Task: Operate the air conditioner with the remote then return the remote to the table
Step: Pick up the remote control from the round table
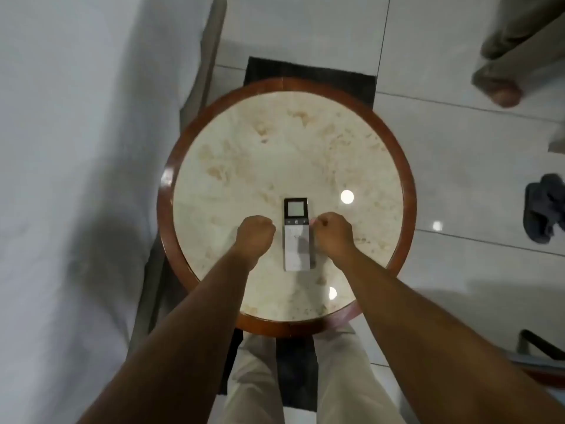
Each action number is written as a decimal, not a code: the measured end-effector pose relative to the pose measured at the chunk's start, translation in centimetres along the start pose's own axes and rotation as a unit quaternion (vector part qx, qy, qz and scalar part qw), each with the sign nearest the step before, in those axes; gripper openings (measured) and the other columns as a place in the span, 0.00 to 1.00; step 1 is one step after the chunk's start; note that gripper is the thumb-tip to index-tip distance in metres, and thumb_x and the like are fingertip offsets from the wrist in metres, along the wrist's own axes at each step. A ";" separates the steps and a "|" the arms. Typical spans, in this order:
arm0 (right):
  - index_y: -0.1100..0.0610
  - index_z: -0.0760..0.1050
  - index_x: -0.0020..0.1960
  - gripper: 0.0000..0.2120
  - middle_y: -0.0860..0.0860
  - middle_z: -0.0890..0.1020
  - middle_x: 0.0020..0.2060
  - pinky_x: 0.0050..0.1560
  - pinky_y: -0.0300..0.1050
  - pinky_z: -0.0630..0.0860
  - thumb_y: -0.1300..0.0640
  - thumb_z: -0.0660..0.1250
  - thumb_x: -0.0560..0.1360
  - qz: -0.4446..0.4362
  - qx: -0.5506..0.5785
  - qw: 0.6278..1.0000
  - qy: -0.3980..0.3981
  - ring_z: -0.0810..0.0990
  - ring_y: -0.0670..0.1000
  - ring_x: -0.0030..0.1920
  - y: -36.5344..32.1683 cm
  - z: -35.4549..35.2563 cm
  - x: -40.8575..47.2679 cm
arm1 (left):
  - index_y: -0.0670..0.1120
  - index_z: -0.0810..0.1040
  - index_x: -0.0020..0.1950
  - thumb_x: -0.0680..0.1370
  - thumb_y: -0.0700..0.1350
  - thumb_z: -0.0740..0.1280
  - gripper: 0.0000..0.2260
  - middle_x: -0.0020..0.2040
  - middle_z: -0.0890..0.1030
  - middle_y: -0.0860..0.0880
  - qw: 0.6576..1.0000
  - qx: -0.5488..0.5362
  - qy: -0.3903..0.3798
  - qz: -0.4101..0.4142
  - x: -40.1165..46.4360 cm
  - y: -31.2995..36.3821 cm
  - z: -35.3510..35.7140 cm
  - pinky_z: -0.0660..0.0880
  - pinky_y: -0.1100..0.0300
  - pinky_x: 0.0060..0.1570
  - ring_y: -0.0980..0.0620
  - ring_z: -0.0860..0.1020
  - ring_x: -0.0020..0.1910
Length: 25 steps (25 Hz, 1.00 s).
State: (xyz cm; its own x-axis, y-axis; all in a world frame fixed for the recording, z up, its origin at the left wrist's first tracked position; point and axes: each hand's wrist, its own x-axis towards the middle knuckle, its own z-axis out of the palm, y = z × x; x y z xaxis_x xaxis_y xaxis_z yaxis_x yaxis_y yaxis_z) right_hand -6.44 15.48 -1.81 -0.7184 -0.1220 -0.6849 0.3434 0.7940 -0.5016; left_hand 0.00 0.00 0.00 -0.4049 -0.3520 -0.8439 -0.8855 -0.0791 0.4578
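A slim white remote [296, 234] with a small screen at its far end lies flat on the round table [408, 191], which has a pale marble top and a brown wooden rim. My left hand [255, 234] is a closed fist just left of the remote, apart from it. My right hand [332, 233] is also curled shut, right against the remote's right edge; whether it touches is unclear. Neither hand holds anything. The air conditioner is not in view.
A white bed [76, 179] fills the left side. Another person's foot [496, 87] stands on the tiled floor at the far right. A dark slipper [542, 208] lies to the right of the table. A dark mat [305, 71] lies under the table.
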 end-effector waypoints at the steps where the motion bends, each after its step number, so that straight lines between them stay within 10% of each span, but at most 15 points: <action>1: 0.60 0.78 0.39 0.14 0.51 0.78 0.34 0.35 0.42 0.68 0.54 0.62 0.80 0.000 0.005 1.000 -0.001 0.76 0.53 0.39 0.3 0.6 0.5 | 0.43 0.77 0.46 0.77 0.38 0.61 0.05 0.46 0.76 0.42 1.000 -0.015 -0.003 -0.005 0.5 -0.3 0.8 0.71 0.51 0.46 0.46 0.73 0.46; 16: 0.58 0.78 0.50 0.12 0.55 0.83 0.45 0.47 0.49 0.75 0.51 0.62 0.80 0.024 0.156 0.987 -0.032 0.80 0.55 0.44 -2.8 1.3 -0.8 | 0.44 0.80 0.56 0.78 0.49 0.52 0.20 0.53 0.83 0.44 0.985 -0.168 -0.043 -0.022 -3.6 1.7 1.7 0.75 0.52 0.54 0.46 0.78 0.48; 20: 0.62 0.77 0.48 0.14 0.61 0.82 0.44 0.41 0.47 0.73 0.52 0.61 0.80 0.014 0.199 0.979 -0.038 0.78 0.55 0.39 -6.4 -0.9 -3.3 | 0.46 0.75 0.44 0.81 0.54 0.53 0.17 0.50 0.77 0.45 1.000 -0.019 0.009 0.024 -5.6 3.1 -2.9 0.71 0.52 0.49 0.46 0.74 0.48; 25: 0.59 0.75 0.42 0.12 0.57 0.81 0.42 0.41 0.48 0.74 0.53 0.61 0.80 -0.029 0.253 0.966 -0.030 0.79 0.56 0.37 -13.9 -5.9 -6.8 | 0.38 0.76 0.61 0.81 0.63 0.50 0.31 0.61 0.79 0.36 0.931 0.290 0.134 0.180 -8.8 5.9 -11.4 0.72 0.45 0.62 0.37 0.76 0.61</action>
State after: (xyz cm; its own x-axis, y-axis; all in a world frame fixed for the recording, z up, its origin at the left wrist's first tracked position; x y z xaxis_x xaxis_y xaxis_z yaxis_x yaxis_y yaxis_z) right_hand -9.94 8.79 12.97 -0.7137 -0.2034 -0.6703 0.5675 0.3931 -0.7235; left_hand 0.89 -7.99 13.32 -0.6962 -0.4839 -0.5302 -0.7093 0.5775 0.4043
